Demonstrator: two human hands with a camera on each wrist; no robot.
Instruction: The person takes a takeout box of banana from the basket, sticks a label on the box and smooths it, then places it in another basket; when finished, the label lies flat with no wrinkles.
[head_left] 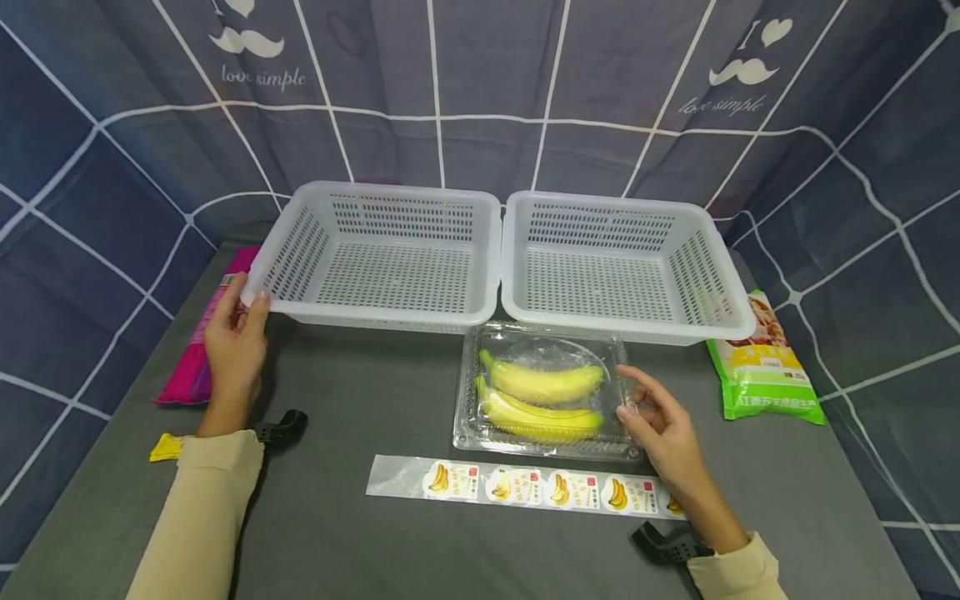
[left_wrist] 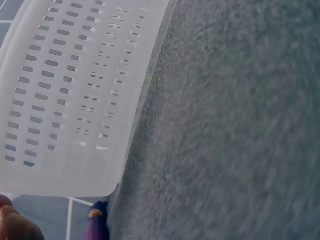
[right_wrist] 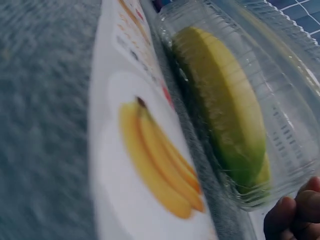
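In the head view my left hand (head_left: 237,346) grips the front left corner of the left white plastic basket (head_left: 375,321), thumb at its front rim. The basket's slotted wall (left_wrist: 70,90) fills much of the left wrist view. My right hand (head_left: 667,425), fingers loosely bent and thumb apart from the index finger, has its fingertips right at the right edge of a clear plastic clamshell box (head_left: 468,433). Two bananas (head_left: 543,383) lie inside under the lid. A strip of banana stickers (head_left: 525,485) lies in front of the box, its right end beneath my right wrist.
A second white basket (head_left: 600,323) stands beside the first. A pink bag (head_left: 187,367) lies at the left behind my left hand, a small yellow packet (head_left: 165,447) near my left wrist. At the right is a green and yellow food bag (head_left: 768,367). Dark checked cloth (head_left: 480,67) hangs around the table.
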